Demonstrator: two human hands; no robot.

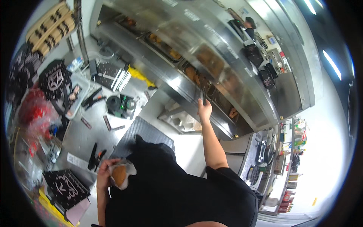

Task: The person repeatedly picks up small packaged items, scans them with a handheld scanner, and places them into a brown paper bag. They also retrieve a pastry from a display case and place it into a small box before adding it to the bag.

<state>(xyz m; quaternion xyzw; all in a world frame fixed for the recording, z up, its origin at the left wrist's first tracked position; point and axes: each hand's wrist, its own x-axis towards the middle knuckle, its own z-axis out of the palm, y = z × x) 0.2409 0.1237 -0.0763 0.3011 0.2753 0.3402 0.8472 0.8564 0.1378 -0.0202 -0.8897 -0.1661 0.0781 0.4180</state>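
My left hand (105,173), low on the left, holds a white paper pouch (131,168) with a brown fried piece of food (119,175) showing in its mouth. My right hand (204,109) is stretched forward, closed round the handles of metal tongs (202,95). The far ends of the tongs reach into a steel warming cabinet (175,82), over a tray of brown fried food (192,74); whether they grip a piece is too blurred to tell. Farther left in the cabinet, another tray holds yellowish-brown pieces (173,53).
A steel counter (82,142) on the left carries a black-and-green device (122,105), dark clips, printed black packaging (66,185) and a clear plastic tub (74,96). Glass panels slope above the food trays. Shelves with bottles (300,136) stand right. A person (249,28) is at the far upper right.
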